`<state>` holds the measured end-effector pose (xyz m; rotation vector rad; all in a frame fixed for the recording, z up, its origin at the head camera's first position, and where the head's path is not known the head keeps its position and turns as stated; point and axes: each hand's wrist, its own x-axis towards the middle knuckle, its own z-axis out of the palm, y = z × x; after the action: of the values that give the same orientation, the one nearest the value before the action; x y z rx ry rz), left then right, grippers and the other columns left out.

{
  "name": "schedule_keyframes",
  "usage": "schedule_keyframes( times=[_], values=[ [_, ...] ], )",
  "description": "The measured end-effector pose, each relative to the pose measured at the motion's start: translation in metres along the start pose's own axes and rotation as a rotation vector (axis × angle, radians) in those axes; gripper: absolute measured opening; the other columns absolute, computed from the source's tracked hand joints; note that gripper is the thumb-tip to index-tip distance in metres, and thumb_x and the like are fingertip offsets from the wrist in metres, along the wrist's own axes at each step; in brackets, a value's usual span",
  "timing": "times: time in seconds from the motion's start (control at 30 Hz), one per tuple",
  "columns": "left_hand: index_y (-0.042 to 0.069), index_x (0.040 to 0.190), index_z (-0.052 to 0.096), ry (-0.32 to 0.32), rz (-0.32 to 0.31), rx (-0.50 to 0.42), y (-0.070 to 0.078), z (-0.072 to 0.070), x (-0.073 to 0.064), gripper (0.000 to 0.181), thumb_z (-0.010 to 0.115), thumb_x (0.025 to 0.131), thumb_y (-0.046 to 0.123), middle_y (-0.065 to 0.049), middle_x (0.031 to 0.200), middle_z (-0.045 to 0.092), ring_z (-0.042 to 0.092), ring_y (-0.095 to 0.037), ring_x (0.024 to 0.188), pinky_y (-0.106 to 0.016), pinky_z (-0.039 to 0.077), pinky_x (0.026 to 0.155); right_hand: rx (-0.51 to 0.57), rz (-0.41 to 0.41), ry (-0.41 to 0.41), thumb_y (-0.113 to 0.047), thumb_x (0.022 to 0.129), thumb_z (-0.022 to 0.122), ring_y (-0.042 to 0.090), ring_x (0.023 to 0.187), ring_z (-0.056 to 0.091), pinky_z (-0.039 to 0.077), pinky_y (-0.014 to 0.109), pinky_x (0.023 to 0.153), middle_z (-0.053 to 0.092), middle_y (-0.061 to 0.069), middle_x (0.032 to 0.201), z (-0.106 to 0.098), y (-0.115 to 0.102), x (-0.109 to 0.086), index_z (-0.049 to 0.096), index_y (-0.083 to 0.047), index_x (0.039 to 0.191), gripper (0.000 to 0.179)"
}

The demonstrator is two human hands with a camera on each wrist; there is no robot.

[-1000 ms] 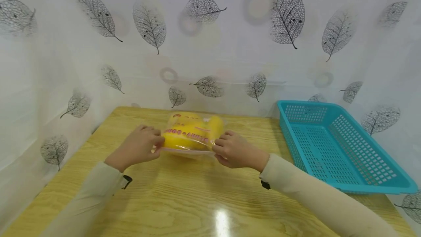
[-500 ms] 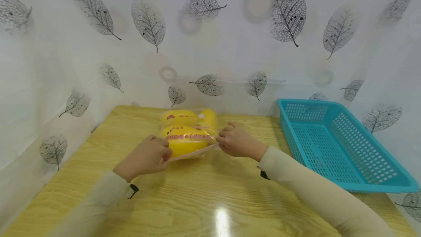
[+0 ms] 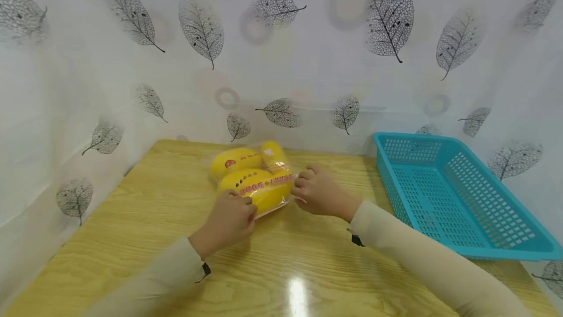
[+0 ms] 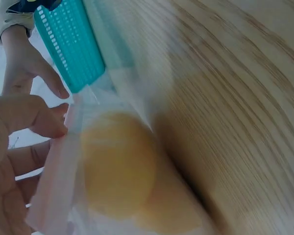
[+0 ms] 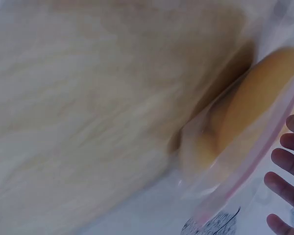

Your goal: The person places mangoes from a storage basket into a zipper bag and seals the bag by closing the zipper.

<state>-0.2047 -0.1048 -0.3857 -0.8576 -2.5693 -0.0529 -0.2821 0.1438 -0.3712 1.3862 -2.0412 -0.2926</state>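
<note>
A clear zip bag (image 3: 264, 182) with reddish print lies on the wooden table, holding several smooth yellow rounded things (image 3: 235, 159). My left hand (image 3: 231, 221) is at its near edge; in the left wrist view, thumb and finger pinch the pinkish zip strip (image 4: 59, 171). By the bag's right corner is my right hand (image 3: 323, 194). The right wrist view shows its fingers (image 5: 284, 186) spread, tips close to the zip strip (image 5: 250, 166) and not curled round it. Yellow shapes (image 5: 255, 98) show through the plastic there.
A turquoise perforated plastic basket (image 3: 440, 251) stands at the right of the wooden table (image 3: 264, 278). Behind the table hangs a white sheet (image 3: 299, 73) printed with dark leaves. Dark bands sit at both sleeve cuffs.
My left hand has moved right along the near edge of the bag, and the bag has turned with its near edge slanting. My right hand stays near the right corner, its fingers loosened.
</note>
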Motion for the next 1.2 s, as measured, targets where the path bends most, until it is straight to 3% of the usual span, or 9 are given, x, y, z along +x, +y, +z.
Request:
schedule_keyframes(
  times=[0.2,0.37,0.47,0.6,0.7,0.8,0.87,0.97,1.2],
  values=[
    [0.02,0.058,0.055,-0.012,-0.011,-0.019,0.017,0.003,0.012,0.019,0.069,0.069,0.021,0.01,0.057,0.049,0.049,-0.008,0.053,-0.036,0.045,0.078,-0.003,-0.056,0.105,-0.024,0.075,0.073,0.014,0.071,0.052,0.046,0.035,0.079,0.06,-0.006,0.068,0.003,-0.016,0.003,0.061,-0.02,0.065,0.016],
    [0.021,0.061,0.059,-0.05,0.032,-0.105,0.018,0.0,0.018,0.019,0.069,0.076,0.026,0.012,0.059,0.05,0.047,-0.004,0.055,-0.035,0.043,0.075,-0.073,-0.093,0.08,-0.022,0.077,0.073,0.011,0.067,0.05,0.042,0.031,0.073,0.057,-0.009,0.064,0.007,-0.017,-0.003,0.059,-0.022,0.061,0.021],
    [0.02,0.067,0.062,-0.016,0.001,-0.157,-0.001,-0.003,0.024,0.016,0.066,0.081,0.027,0.011,0.064,0.055,0.048,-0.004,0.059,-0.035,0.043,0.074,-0.101,-0.116,0.037,-0.025,0.077,0.073,0.011,0.068,0.051,0.043,0.03,0.076,0.058,-0.01,0.067,0.005,-0.015,-0.008,0.062,-0.023,0.065,0.017],
    [0.014,0.084,0.065,0.054,-0.156,-0.135,-0.049,-0.003,0.034,0.01,0.064,0.083,0.023,0.001,0.076,0.063,0.057,-0.015,0.07,-0.043,0.046,0.079,-0.112,-0.126,-0.017,-0.024,0.077,0.073,0.011,0.069,0.049,0.044,0.032,0.081,0.06,-0.01,0.07,0.003,-0.009,-0.014,0.063,-0.024,0.067,0.014],
    [0.01,0.104,0.065,0.0,-0.266,-0.109,-0.086,0.002,0.037,0.024,0.063,0.084,0.022,-0.009,0.095,0.067,0.061,-0.028,0.087,-0.05,0.044,0.086,-0.11,-0.132,-0.066,-0.022,0.078,0.072,0.012,0.069,0.048,0.044,0.034,0.081,0.059,-0.009,0.07,0.001,-0.004,-0.019,0.063,-0.023,0.067,0.014],
    [0.011,0.118,0.062,-0.109,-0.276,-0.107,-0.11,0.01,0.035,0.036,0.063,0.085,0.025,-0.013,0.114,0.064,0.058,-0.035,0.105,-0.055,0.04,0.093,-0.108,-0.14,-0.111,-0.02,0.079,0.072,0.012,0.07,0.049,0.044,0.035,0.082,0.058,-0.008,0.072,-0.001,0.001,-0.025,0.064,-0.022,0.07,0.012],
    [0.013,0.12,0.062,-0.159,-0.244,-0.116,-0.118,0.016,0.033,0.037,0.062,0.085,0.027,-0.012,0.119,0.064,0.057,-0.036,0.111,-0.057,0.037,0.097,-0.114,-0.143,-0.119,-0.019,0.079,0.072,0.012,0.07,0.05,0.045,0.035,0.082,0.058,-0.008,0.072,-0.002,0.004,-0.027,0.064,-0.022,0.07,0.012],
    [0.015,0.114,0.066,-0.175,-0.2,-0.119,-0.12,0.018,0.029,0.033,0.063,0.084,0.029,-0.009,0.116,0.066,0.058,-0.033,0.111,-0.058,0.034,0.099,-0.106,-0.134,-0.096,-0.017,0.078,0.072,0.012,0.068,0.049,0.045,0.035,0.079,0.059,-0.007,0.071,0.0,0.01,-0.03,0.064,-0.022,0.068,0.014],
    [0.014,0.103,0.068,-0.17,-0.2,-0.015,-0.103,0.001,0.013,0.032,0.069,0.079,0.036,-0.005,0.096,0.07,0.063,-0.028,0.094,-0.056,0.038,0.096,-0.107,-0.076,-0.058,-0.012,0.078,0.072,0.014,0.064,0.045,0.044,0.037,0.075,0.054,-0.005,0.065,0.019,0.03,-0.027,0.062,-0.021,0.061,0.022]
  ],
)
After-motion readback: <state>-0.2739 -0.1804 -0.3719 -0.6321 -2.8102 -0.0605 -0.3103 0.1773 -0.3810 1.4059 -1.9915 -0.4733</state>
